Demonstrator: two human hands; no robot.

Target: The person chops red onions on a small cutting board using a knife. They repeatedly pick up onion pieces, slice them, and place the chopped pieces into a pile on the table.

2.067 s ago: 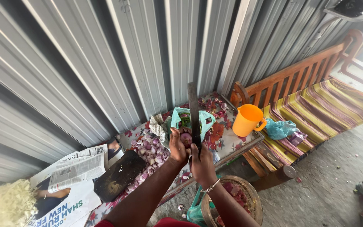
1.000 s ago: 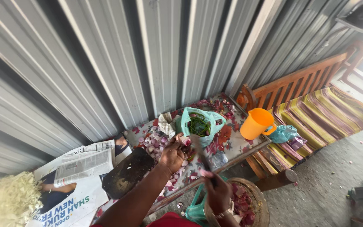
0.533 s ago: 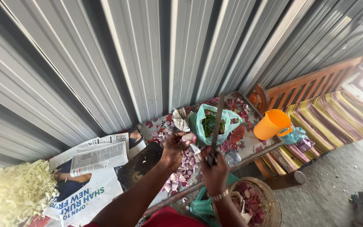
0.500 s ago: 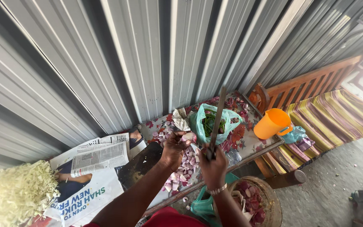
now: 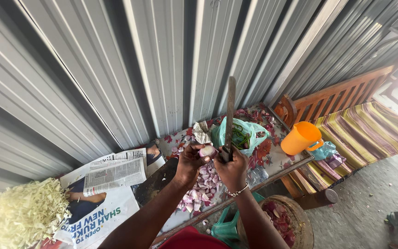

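**Head view: onion and long blade held together above the worktop**

Head camera looks down on two bare hands meeting over a floral-covered worktop. The left hand has its grip closed around a small peeled onion, pinched between fingertips and thumb just above a heap of cut onion pieces. The right hand is wrapped tightly about the handle of a long dark knife, whose blade stands nearly upright, right beside the onion.

The onion looks light, firm and round; with its skin off it is probably slick, so a fingertip pinch at its two ends, away from the edge, seems safest. The knife is stiff and long, likely top-heavy when held upright.

Room is tight. A corrugated metal wall rises close behind the worktop, and the blade tip stands in front of it. A green plastic bag of greens lies just behind the hands; an orange jug stands near the right edge. A basket of peelings sits below.
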